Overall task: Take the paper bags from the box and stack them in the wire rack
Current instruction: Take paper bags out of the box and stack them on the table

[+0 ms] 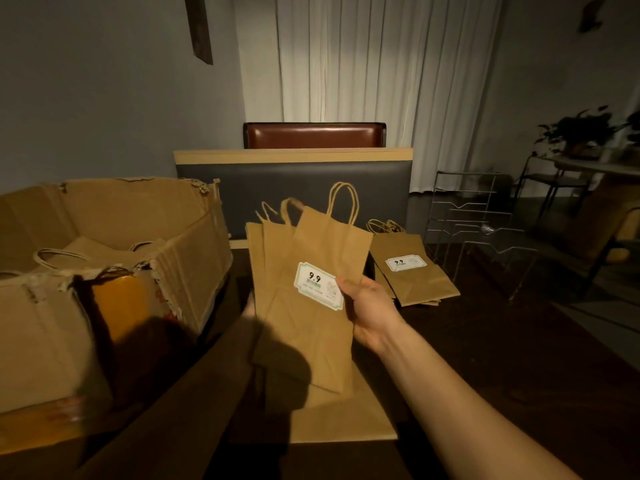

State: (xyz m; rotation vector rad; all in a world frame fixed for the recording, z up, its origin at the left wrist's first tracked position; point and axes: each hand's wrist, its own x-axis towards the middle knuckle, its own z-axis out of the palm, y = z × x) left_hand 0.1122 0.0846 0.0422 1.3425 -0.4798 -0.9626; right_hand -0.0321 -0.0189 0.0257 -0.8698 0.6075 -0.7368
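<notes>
I hold a fanned bunch of flat brown paper bags (304, 306) with twisted handles upright over the dark table. The front bag bears a white "9.9" sticker. My right hand (367, 310) grips the bunch at its right edge, thumb on the sticker. My left hand (250, 308) is mostly hidden behind the bags' left edge, so its grip is unclear. A torn cardboard box (194, 258) at the left holds more bags (90, 249). A small pile of bags (415, 275) lies flat on the table, right of centre. The wire rack (474, 216) stands beyond that pile.
A flat brown sheet (363, 424) lies on the table under the held bags. Behind the table stand a dark padded bench back (294, 181) and a brown chair back (313, 135). A chair, a side table and a potted plant (581, 133) fill the right.
</notes>
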